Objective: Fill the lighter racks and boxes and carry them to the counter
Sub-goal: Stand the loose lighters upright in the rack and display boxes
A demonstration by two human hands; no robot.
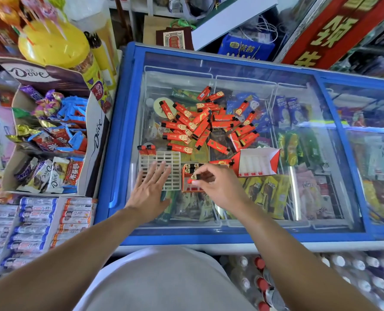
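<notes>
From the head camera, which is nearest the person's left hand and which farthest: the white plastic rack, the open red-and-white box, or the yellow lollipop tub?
1. White plastic rack: under the left hand's fingertips, on the freezer lid.
2. Open red-and-white box: to the right, beyond the right hand.
3. Yellow lollipop tub: far back on the left shelf.

Red lighters (205, 122) heaped beyond white grid rack (166, 169), small red box (189, 179), open carton (257, 162).

A blue-framed freezer (128, 122) with a glass lid fills the middle, with wrapped ice creams (285, 111) inside. At nine o'clock stands a chocolate display box (96, 129) heaped with sweets (52, 106). At eleven o'clock is a yellow lollipop tub (54, 46). A red banner (334, 30) hangs at one o'clock. Capped bottles (260, 281) lie at five o'clock.
</notes>
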